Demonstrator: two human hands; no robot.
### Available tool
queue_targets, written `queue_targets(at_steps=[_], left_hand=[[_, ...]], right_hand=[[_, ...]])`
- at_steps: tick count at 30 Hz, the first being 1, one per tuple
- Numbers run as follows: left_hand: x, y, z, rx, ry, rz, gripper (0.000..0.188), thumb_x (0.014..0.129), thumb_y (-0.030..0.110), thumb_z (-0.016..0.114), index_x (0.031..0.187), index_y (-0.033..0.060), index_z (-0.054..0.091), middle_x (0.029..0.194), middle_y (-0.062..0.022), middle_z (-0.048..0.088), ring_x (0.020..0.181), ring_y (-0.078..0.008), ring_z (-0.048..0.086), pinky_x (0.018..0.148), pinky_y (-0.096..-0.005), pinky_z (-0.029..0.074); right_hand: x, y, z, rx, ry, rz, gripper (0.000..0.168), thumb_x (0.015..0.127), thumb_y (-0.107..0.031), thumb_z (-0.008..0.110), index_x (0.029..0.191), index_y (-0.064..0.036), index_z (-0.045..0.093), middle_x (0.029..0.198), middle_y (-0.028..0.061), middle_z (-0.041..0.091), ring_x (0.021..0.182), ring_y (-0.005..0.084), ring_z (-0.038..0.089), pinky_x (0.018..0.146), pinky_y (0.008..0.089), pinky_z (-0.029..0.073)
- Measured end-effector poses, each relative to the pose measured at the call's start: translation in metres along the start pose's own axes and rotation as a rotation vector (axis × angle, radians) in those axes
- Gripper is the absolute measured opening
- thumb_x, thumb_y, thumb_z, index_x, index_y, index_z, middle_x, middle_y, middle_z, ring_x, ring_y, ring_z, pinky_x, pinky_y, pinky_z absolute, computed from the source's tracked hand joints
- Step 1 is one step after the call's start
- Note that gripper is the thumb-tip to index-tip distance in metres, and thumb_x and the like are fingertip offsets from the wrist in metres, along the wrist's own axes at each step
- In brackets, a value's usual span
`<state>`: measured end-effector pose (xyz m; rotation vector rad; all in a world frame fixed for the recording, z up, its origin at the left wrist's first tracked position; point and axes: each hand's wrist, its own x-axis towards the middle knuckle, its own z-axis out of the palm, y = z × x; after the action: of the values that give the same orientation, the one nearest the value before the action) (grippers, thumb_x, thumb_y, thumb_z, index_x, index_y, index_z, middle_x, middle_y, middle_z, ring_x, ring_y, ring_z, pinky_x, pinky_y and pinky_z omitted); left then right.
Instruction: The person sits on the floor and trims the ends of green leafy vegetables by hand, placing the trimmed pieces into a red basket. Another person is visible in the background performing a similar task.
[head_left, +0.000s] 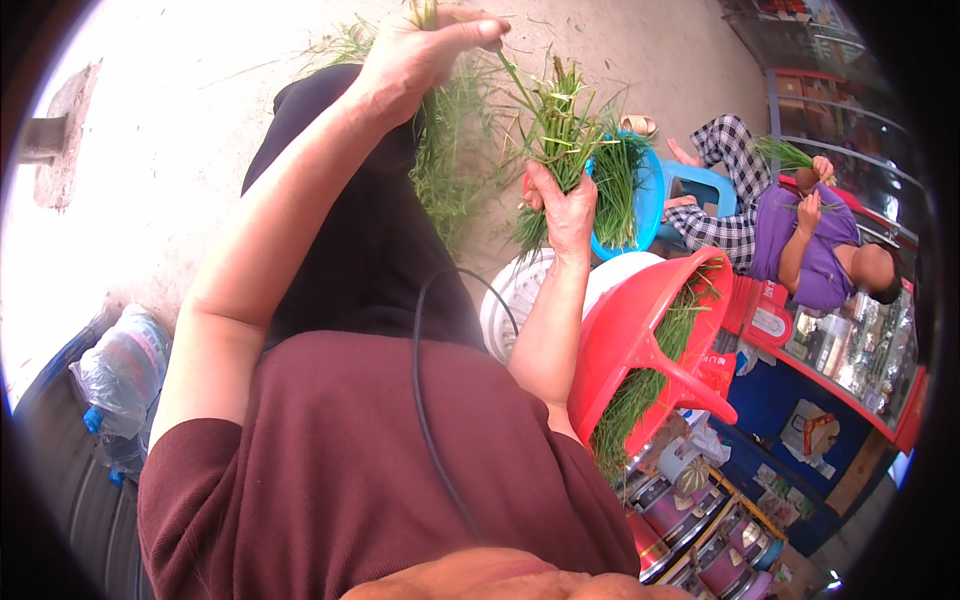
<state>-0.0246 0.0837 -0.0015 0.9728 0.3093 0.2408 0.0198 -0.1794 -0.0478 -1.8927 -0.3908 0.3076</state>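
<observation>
My left hand (420, 56) is at the top of the view, above my knee, closed around some long green stalks (428, 139) that hang below it. Its thumb and fingertip pinch a thin stalk leading towards the bunch on the right. My right hand (566, 210) grips a thick bunch of leafy green stalks, apparently chives (564, 124), with pale ends up and leaves down. Just beyond that hand, a blue plastic basin (651, 214) holds more of these greens (619, 195). Loose green trimmings (457, 172) lie on the ground beside my dark trousers.
A red plastic basket (611, 330) with a handle, at my right, contains greens. Under my right forearm is a white slatted plastic item (510, 300). Another person (795, 240) sits to the right, holding greens, near a blue stool (705, 184). Bagged bottles (127, 375) are at left.
</observation>
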Motion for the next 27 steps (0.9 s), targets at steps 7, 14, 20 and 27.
queue_targets(at_steps=[7,14,20,27], left_hand=[[0.010,0.007,-0.012,-0.281,0.132,0.042,0.023,0.086,0.023,0.070,0.103,0.0103,0.064,0.065,0.0084,0.046,0.047,-0.0028,0.030,0.045,-0.0205,0.022],[0.014,0.006,-0.023,-0.565,0.008,-0.034,0.017,0.091,0.021,0.066,0.104,0.0115,0.063,0.069,0.0074,0.052,0.046,-0.0030,0.029,0.043,-0.0205,0.023],[0.015,0.010,-0.029,-1.101,-0.373,-0.204,0.013,0.093,0.019,0.062,0.104,0.0127,0.063,0.081,0.0039,0.061,0.043,-0.0035,0.025,0.042,-0.0207,0.024],[0.008,0.002,-0.018,-1.111,-0.562,-0.254,0.014,0.094,0.022,0.060,0.105,0.0126,0.062,0.086,0.0042,0.059,0.043,-0.0048,0.024,0.044,-0.0207,0.026]], right_hand=[[0.005,0.026,-0.015,0.104,0.074,0.186,0.021,0.085,-0.018,0.073,0.095,-0.002,0.063,0.067,0.0018,0.059,0.051,0.0082,0.051,0.046,0.0226,0.039],[0.000,0.046,-0.036,0.242,0.068,0.348,0.036,0.080,-0.011,0.075,0.113,-0.007,0.060,0.091,-0.0002,0.063,0.068,0.0096,0.059,0.051,0.0237,0.050],[-0.011,0.096,-0.046,0.245,0.205,0.454,0.039,0.079,-0.007,0.073,0.116,-0.008,0.059,0.093,0.0009,0.062,0.066,0.0101,0.057,0.048,0.0246,0.045],[0.014,-0.008,0.004,0.548,0.112,0.081,0.015,0.080,-0.009,0.071,0.089,-0.006,0.059,0.084,0.0086,0.065,0.059,0.0113,0.054,0.052,0.0233,0.042]])
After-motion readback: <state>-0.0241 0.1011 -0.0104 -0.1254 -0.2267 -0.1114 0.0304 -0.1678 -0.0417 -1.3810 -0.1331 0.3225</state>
